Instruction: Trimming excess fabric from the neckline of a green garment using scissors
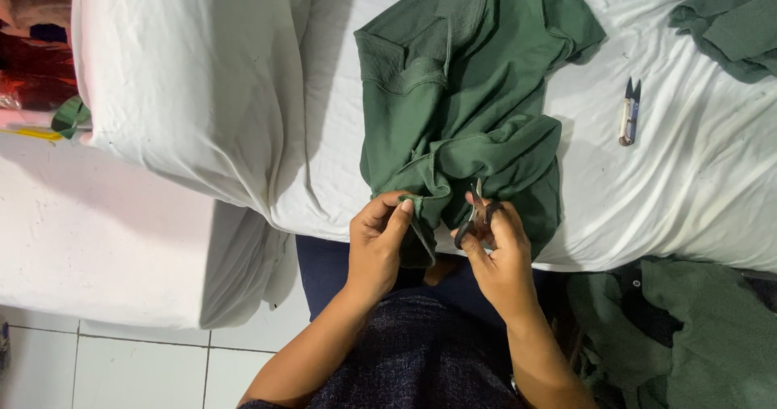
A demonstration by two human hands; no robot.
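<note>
We pinch the hem of the green polo shirt [461,118], spread on the white-sheeted bed [696,182], with our left hand [379,243], while our right hand [500,255] grips small thread snips [476,215] at the fabric, a second pair of snips [629,111] lying well apart.

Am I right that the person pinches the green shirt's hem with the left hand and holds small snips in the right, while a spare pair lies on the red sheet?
Nearly. The head view shows the spare pair lying on a white sheet, not red. The left hand does pinch the green shirt, and the right hand holds small snips.
</note>
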